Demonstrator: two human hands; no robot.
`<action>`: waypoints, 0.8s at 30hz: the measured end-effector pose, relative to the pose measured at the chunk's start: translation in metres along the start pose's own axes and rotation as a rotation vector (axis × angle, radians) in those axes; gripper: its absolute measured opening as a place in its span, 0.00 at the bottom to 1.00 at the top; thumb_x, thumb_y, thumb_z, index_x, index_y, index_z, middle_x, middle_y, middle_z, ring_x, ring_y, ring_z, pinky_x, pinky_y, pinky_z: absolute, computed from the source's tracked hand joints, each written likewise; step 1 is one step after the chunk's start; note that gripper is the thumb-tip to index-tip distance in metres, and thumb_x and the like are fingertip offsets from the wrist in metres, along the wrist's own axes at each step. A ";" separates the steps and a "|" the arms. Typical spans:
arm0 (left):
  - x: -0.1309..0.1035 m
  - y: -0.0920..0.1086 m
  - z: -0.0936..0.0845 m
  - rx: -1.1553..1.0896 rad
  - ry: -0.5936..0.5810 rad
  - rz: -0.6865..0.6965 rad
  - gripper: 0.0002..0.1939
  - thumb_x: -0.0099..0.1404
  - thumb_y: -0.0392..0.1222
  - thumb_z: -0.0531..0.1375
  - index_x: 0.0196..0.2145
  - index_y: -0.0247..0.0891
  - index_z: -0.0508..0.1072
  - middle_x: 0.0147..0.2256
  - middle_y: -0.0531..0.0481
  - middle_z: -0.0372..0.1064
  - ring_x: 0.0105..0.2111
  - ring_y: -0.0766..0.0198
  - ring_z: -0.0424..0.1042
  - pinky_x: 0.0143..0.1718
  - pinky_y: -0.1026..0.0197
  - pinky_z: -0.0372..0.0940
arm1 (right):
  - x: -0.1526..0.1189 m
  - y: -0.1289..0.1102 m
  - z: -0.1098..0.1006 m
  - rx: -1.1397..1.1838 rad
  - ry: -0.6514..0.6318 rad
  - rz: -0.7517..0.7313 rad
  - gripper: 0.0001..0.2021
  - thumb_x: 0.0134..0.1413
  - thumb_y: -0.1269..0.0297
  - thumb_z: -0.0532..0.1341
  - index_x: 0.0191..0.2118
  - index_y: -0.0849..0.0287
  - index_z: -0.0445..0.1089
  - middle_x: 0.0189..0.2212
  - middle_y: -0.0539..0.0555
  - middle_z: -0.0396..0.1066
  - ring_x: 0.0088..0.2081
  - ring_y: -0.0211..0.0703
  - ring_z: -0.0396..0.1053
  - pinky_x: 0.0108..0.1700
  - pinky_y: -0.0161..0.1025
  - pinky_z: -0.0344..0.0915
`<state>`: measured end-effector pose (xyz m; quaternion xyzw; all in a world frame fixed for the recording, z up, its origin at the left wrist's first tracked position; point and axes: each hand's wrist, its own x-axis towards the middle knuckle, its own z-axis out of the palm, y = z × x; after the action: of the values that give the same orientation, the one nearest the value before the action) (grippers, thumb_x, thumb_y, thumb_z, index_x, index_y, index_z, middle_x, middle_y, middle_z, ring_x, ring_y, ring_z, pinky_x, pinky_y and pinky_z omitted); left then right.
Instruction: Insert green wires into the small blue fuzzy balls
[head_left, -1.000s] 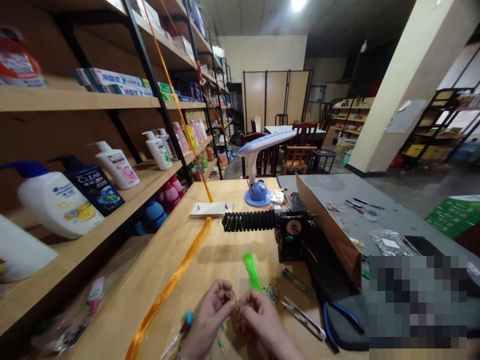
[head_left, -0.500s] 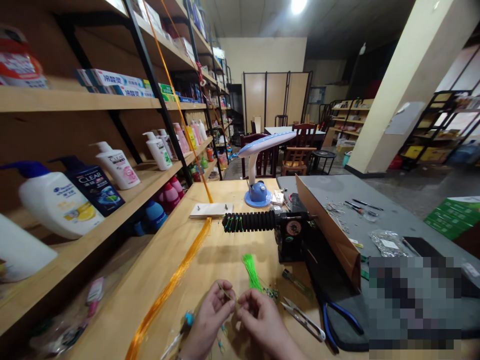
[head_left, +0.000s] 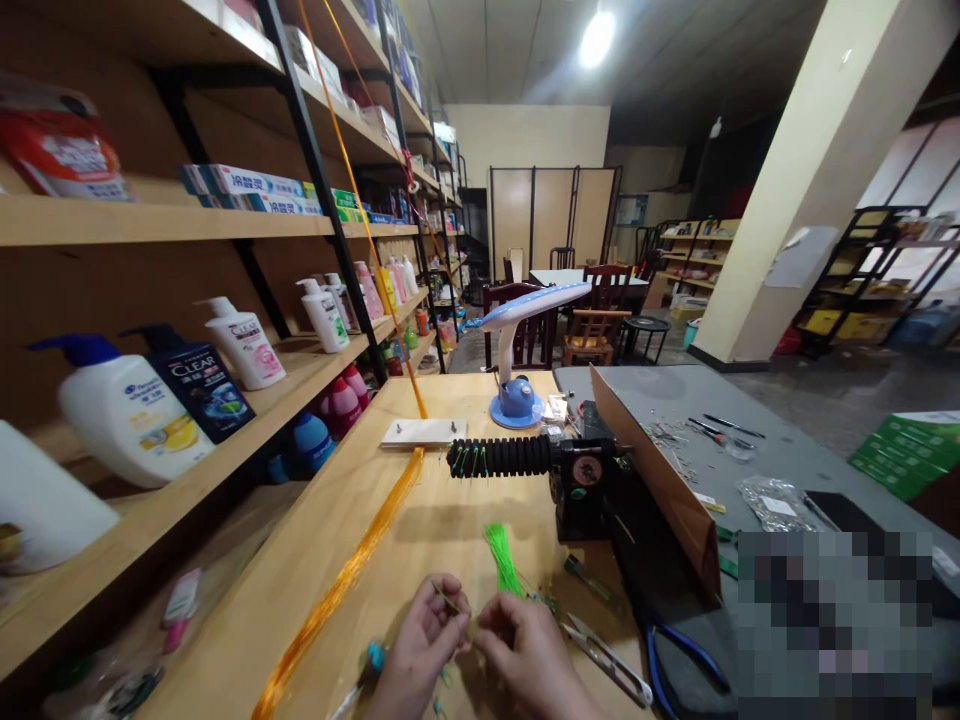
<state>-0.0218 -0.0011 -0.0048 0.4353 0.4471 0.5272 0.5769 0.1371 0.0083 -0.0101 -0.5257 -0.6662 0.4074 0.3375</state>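
Observation:
Low in the view, my left hand [head_left: 421, 645] pinches a thin olive-green cord [head_left: 444, 597] between thumb and fingers. Close beside it my right hand [head_left: 517, 645] has thumb and forefinger pressed together; a thin strand seems to be in that pinch, too fine to name. Just beyond my hands lies a bundle of bright green cords [head_left: 501, 558], with small dark beads [head_left: 550, 602] by its near end. Thread snips [head_left: 606, 660] rest to the right of my right hand. A tool with a turquoise part [head_left: 375, 658] lies left of my left wrist, partly hidden.
A black machine [head_left: 586, 490] with a ribbed roller [head_left: 501, 457] stands ahead. Orange threads [head_left: 352, 570] run under a white plate [head_left: 421, 432]. Around are a blue lamp [head_left: 517, 398], cardboard [head_left: 664, 480], blue-handled pliers [head_left: 690, 650] and a shelf of bottles [head_left: 247, 345] at left.
The view has tipped up slightly, so the scene sits lower in the picture. My hands keep nearly the same pinch, side by side.

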 end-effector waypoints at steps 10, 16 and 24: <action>-0.001 0.008 0.006 0.010 0.042 0.020 0.14 0.55 0.47 0.70 0.35 0.42 0.71 0.30 0.52 0.71 0.31 0.61 0.69 0.33 0.62 0.64 | 0.004 -0.007 -0.005 -0.034 -0.014 -0.039 0.04 0.50 0.70 0.63 0.34 0.58 0.75 0.26 0.53 0.78 0.28 0.45 0.73 0.30 0.34 0.61; -0.001 0.007 0.006 0.000 0.072 0.041 0.15 0.55 0.48 0.70 0.36 0.41 0.72 0.31 0.51 0.72 0.35 0.58 0.71 0.39 0.59 0.66 | 0.006 -0.010 0.000 -0.067 0.029 -0.050 0.07 0.52 0.71 0.62 0.26 0.56 0.74 0.27 0.55 0.78 0.31 0.49 0.75 0.32 0.36 0.61; 0.003 0.003 0.001 0.023 0.096 0.032 0.16 0.55 0.49 0.70 0.36 0.42 0.70 0.30 0.53 0.71 0.34 0.60 0.71 0.35 0.61 0.66 | 0.005 -0.009 -0.008 -0.020 -0.002 -0.095 0.07 0.52 0.69 0.63 0.38 0.60 0.75 0.27 0.53 0.77 0.29 0.45 0.73 0.31 0.35 0.61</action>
<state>-0.0213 0.0021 -0.0021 0.4230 0.4732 0.5517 0.5411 0.1396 0.0138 0.0014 -0.4967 -0.6947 0.3846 0.3504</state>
